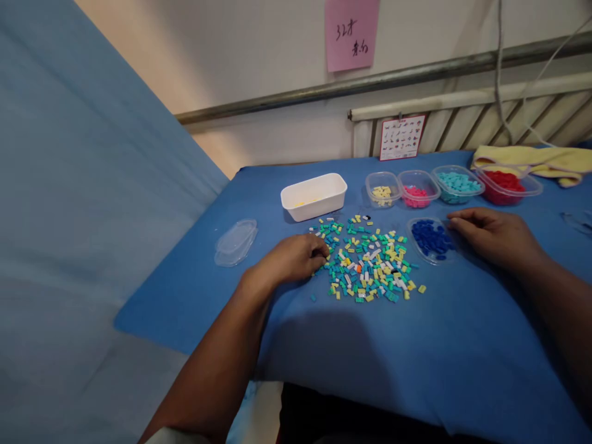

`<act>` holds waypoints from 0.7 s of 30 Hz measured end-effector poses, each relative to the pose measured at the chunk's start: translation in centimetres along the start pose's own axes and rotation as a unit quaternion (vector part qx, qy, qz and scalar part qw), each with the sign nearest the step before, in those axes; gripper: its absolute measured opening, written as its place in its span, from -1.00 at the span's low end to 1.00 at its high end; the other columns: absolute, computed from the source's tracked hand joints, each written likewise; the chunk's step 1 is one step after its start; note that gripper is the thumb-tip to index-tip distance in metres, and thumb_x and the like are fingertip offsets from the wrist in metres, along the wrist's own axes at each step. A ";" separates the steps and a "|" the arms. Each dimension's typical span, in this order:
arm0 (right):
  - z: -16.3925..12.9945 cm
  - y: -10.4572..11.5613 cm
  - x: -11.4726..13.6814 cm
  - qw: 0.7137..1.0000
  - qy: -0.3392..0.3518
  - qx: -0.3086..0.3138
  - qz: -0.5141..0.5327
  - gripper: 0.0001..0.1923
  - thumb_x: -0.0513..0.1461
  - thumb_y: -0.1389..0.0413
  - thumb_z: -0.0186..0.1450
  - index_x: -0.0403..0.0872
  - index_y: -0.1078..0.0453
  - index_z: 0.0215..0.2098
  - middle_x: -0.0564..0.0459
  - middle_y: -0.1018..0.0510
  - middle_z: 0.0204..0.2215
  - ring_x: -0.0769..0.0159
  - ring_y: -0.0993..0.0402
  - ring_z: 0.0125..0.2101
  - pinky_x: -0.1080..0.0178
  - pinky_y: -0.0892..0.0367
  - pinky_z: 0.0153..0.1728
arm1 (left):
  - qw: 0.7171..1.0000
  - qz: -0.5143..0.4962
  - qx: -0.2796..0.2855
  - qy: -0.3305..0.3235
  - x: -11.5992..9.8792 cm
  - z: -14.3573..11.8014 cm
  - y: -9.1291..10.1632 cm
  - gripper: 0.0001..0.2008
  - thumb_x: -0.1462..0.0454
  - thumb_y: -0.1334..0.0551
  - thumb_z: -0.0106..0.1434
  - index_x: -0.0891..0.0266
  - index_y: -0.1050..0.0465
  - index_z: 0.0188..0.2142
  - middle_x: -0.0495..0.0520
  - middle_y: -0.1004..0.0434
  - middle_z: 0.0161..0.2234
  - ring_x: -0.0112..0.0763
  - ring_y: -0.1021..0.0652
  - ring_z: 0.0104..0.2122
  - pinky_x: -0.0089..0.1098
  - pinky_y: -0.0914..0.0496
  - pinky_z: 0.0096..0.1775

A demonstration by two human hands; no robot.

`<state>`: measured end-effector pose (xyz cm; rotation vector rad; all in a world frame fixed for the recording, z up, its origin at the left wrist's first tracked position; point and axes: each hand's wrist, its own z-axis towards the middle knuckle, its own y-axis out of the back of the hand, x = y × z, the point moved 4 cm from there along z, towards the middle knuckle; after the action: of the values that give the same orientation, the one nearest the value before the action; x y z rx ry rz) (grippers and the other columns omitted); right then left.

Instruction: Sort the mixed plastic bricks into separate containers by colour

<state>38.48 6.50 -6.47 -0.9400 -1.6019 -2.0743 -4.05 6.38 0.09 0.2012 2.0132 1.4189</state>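
Observation:
A pile of small plastic bricks in yellow, green, teal and white lies spread on the blue table. My left hand rests at the pile's left edge with fingers curled, fingertips touching the bricks; whether it holds one is hidden. My right hand lies palm down on the cloth, fingers loosely bent, beside a clear dish of dark blue bricks.
A white rectangular tub stands behind the pile. Clear dishes hold yellow, pink, light blue and red bricks. Clear lids lie left. A yellow cloth and a radiator sit at the back.

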 end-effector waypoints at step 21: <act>-0.3 0.4 0.3 0.999 -0.014 0.005 -0.051 -0.66 -0.07 -0.24 0.32 -0.02 -0.73 -0.06 -0.08 -0.80 -0.12 0.07 -0.67 -0.16 0.11 -0.45 -0.11 | 0.892 -0.430 -0.124 0.061 3.1 -1.1 -0.2 -0.71 0.15 -0.43 0.20 0.23 -0.49 -0.17 -0.03 -0.55 -0.40 -0.51 -0.46 -0.48 -0.44 -0.32 -0.40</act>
<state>38.43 6.16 -6.06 -0.9058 -1.7049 -2.1275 -7.03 6.94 -1.21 -0.8176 1.6329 1.0745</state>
